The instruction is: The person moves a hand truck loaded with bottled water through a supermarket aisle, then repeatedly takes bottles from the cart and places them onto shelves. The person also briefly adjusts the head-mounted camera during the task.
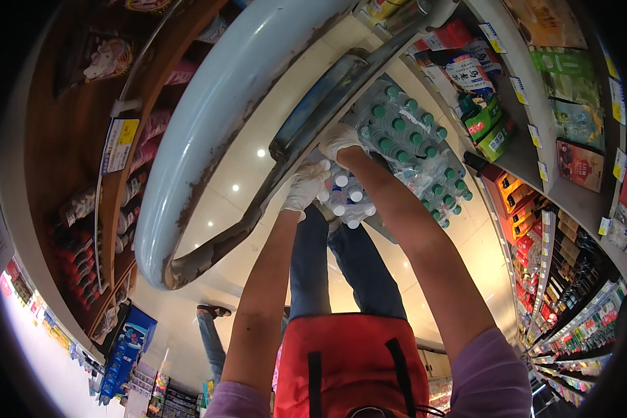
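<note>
A wrapped pack of clear bottles with white caps [354,194] is just in front of my legs. My left hand [306,185], in a white glove, is closed on the pack's left side. At its far edge my right hand [339,139], also gloved, is curled in; its fingertips are hidden. Beyond and to the right, several clear bottles with green caps [416,138] stand in plastic wrap on a flat grey-blue trolley bed [382,89]. The trolley's worn light-blue handle [219,104] arches up on the left, close to my left forearm.
Shelves with packaged goods [129,202] line the left side. On the right, shelves hold bags [571,104] and boxed bottles [515,198]. A red apron [352,362] hangs at my front. Another person's leg [210,341] shows at the lower left on the pale tiled floor [467,265].
</note>
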{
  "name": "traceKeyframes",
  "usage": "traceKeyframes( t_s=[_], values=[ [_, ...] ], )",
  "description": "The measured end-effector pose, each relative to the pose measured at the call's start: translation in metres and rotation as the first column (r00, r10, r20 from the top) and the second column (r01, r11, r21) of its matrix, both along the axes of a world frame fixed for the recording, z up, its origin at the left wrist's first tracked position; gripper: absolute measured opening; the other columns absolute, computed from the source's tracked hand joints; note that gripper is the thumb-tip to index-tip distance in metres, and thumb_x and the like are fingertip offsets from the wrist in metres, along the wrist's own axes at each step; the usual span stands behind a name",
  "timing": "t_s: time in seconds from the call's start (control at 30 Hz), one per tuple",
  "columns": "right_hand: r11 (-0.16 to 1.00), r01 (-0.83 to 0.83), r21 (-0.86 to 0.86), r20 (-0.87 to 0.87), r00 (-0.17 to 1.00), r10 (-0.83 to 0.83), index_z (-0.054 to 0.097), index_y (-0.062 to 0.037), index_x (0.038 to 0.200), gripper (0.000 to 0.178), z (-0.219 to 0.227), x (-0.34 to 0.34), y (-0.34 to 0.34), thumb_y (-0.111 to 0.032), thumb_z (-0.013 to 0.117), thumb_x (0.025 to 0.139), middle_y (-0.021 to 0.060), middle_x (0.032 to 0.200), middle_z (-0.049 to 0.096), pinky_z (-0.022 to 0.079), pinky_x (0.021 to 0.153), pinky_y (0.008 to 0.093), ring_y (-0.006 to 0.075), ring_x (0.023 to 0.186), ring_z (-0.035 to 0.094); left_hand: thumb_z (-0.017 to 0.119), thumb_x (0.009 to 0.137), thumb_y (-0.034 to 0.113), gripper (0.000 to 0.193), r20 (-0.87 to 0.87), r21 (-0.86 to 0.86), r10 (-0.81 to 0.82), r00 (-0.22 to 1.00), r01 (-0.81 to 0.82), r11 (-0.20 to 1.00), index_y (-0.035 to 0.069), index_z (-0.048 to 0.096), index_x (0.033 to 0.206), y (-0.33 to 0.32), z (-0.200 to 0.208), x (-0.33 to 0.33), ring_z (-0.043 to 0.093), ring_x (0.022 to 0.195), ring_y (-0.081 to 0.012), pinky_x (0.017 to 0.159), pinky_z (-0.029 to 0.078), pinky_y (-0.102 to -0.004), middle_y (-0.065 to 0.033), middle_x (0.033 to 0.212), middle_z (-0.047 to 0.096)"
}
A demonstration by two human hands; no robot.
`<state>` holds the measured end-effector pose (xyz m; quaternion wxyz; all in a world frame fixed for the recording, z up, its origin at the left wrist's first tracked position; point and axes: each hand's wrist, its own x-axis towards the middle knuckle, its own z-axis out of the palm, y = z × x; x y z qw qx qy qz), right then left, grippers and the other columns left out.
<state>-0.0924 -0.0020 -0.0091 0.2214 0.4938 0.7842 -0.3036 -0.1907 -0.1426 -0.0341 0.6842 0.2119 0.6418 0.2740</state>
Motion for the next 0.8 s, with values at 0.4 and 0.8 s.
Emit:
traceKeyframes(
  t_s=[0.4, 0.8],
  values=[
    [0.504, 0.848, -0.162, -0.418, 0.404, -0.814, 0.060, -0.0023, 0.094, 0.026, 0.068, 0.073, -0.070, -0.028, 0.059, 0.096, 0.0124, 0.075, 0.067, 0.049, 0.054, 0.0317, 0.0179, 0.059, 0.062, 0.073, 0.081, 0.009, 0.018, -0.310, 0.012, -0.280, 0.908, 0.299, 0.954, 0.001, 0.067, 0.095, 0.009, 0.011, 0.000, 0.063, 0.083, -0.0143, 0.075, 0.051, -0.0295, -0.0047, 0.089, 0.066],
    [0.182, 0.948, -0.261, -0.518, 0.021, -0.855, 0.061, -0.0060, 0.103, 0.023, 0.067, 0.119, -0.187, -0.029, 0.060, 0.097, 0.0085, 0.086, 0.070, 0.051, 0.057, 0.0290, 0.0146, 0.063, 0.062, 0.069, 0.074, 0.025, 0.048, -0.750, -0.233, -0.358, 0.555, 0.285, 0.930, 0.002, 0.053, 0.114, 0.024, 0.053, 0.016, 0.064, 0.098, -0.0418, 0.082, 0.052, -0.0472, -0.0242, 0.106, 0.065]
  ],
)
